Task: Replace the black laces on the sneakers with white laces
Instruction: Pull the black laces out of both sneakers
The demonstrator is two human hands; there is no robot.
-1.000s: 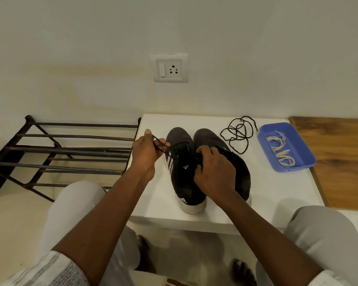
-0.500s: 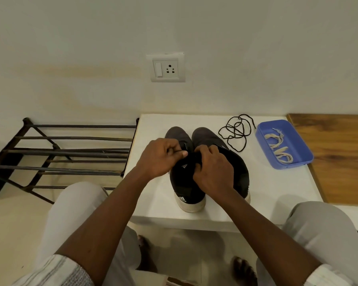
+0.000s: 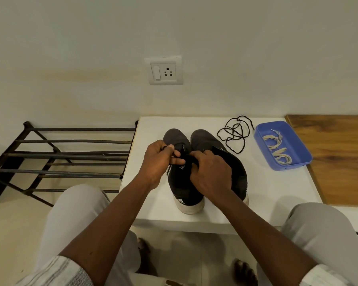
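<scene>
1. Now, fingers first: left hand [image 3: 157, 162] thumb + curled fingers are pinching the black lace [image 3: 175, 155] just off the upper eyelets of the left sneaker [image 3: 182, 182]. Index is lying straighter along the tongue. Narrow pinch, nothing else held.
2. Right hand [image 3: 211, 172] fingers are curling down over the same sneaker's throat and gripping the upper. Tips are hiding under the knuckles, so can't tell if they're also catching lace.
3. Handling (judgement): lace is looking thin, limp, light. No stiffness, so it'll be following any pull and prob. snagging at eyelets. Best hold = pinch close to the eyelet, drawing one crossing at a time. Sneaker is looking soft-topped and light enough to slide, so it's needing a brace from the other hand.
4. Pose: both palms are facing down, wrists dipping, hands nearly touching over the tongue. Forearms are converging from the lower corners of the view.
5. Where: both sneakers are sitting side by side, toes to the wall, mid white table [image 3: 277, 186]. Right sneaker [image 3: 203, 139] is touching the left one, partly hidden by the right hand.
6. Loose black lace [image 3: 234, 135] is lying coiled just beyond the right sneaker's toe, between it and the blue tray [image 3: 285, 168]. White laces [image 3: 277, 145] are lying inside the tray, untouched.
7. Judgement: unlacing of the second sneaker is going on, re-lacing not yet begun.
</scene>
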